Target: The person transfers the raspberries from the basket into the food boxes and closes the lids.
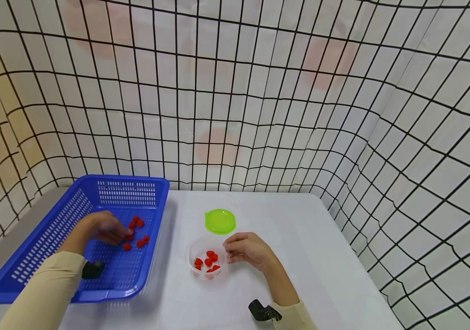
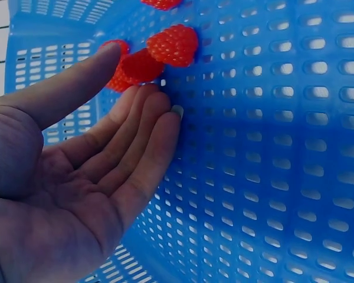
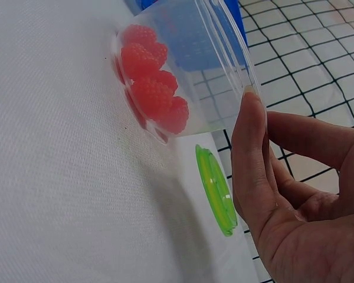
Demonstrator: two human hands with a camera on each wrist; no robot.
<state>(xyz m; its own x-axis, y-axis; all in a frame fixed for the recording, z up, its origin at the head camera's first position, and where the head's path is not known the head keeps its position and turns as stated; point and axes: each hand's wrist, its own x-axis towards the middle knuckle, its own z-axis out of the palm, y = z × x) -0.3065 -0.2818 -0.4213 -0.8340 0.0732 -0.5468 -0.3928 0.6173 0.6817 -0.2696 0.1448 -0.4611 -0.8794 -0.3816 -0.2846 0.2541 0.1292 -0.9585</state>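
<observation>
Inside the blue plastic basket (image 1: 119,279), my left hand (image 1: 104,226) reaches down to several red raspberries (image 1: 140,244). The left wrist view shows the thumb and fingers spread apart, their tips right at a shaded raspberry (image 2: 143,65); another raspberry (image 2: 176,45) lies just beyond. My right hand (image 1: 251,250) pinches the rim of a clear plastic tub (image 1: 193,247) between thumb and fingers. Several raspberries (image 3: 153,97) rest on the tub's bottom, seen through its wall in the right wrist view.
A bright green lid (image 1: 220,222) lies flat behind the tub on the white table (image 1: 284,215). The basket stands at the left, with raised slotted sides. Black grid netting (image 1: 226,105) over white sheeting encloses the table's back and sides.
</observation>
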